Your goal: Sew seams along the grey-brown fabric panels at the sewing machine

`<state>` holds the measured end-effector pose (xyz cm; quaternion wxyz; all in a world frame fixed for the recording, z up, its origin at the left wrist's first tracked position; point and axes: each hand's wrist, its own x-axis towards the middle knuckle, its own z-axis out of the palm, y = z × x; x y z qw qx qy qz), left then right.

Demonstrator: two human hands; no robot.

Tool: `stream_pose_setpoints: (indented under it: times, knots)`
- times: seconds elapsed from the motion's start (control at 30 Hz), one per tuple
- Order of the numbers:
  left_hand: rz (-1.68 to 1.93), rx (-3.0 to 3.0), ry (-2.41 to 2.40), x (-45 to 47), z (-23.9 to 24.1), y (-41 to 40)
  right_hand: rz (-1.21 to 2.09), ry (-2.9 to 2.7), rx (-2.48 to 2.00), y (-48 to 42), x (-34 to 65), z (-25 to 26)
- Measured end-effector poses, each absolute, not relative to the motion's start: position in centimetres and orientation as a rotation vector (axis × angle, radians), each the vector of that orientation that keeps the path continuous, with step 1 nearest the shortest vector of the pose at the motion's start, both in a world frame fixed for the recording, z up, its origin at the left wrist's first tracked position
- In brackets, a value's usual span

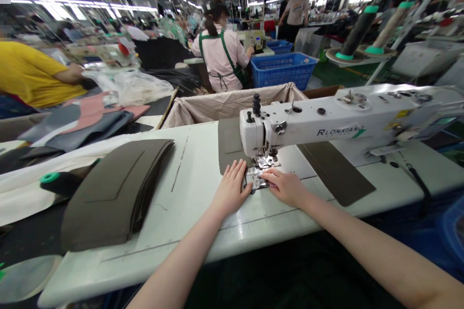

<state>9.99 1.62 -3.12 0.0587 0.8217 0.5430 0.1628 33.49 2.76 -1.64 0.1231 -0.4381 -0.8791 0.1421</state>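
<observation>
My left hand [231,192] lies flat with its fingers stretched out, left of the presser foot. Its fingertips touch the lower edge of a dark olive panel [227,147], which has a smaller rectangle on it and runs behind the head of the white sewing machine [308,123]. At the metal needle plate [258,182], my right hand [288,189] has its fingers bent and drawn together; whatever they hold is too small or hidden to make out. A second dark olive panel [337,174] lies under the machine arm, to the right.
A stack of dark olive panels [116,193] lies at the left, beside a black thread cone [60,182]. Behind the table stands a cloth-lined bin [203,108]. Farther off are a blue basket [282,71] and a co-worker [223,58]. Thread cones [358,34] stand at upper right.
</observation>
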Motion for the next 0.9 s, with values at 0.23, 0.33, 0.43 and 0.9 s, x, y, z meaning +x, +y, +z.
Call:
stream_pose_setpoints:
  times: [0.23,0.33,0.43,0.9]
  knots:
    - [0.453,2.522,1.636,10.0,-3.6,1.7,0.392,-2.566,-1.279,2.7,33.5,-1.4]
    - [0.435,2.535,1.681,10.2,-2.9,1.8,0.385,-2.572,-1.283,2.6,33.5,-1.3]
    - [0.383,2.463,1.896,10.0,-1.3,1.9,0.385,-2.56,-1.274,2.5,33.5,-1.2]
    - [0.254,2.191,2.117,5.2,-2.0,-13.4,0.487,-2.336,-1.336,2.6,34.6,-1.7]
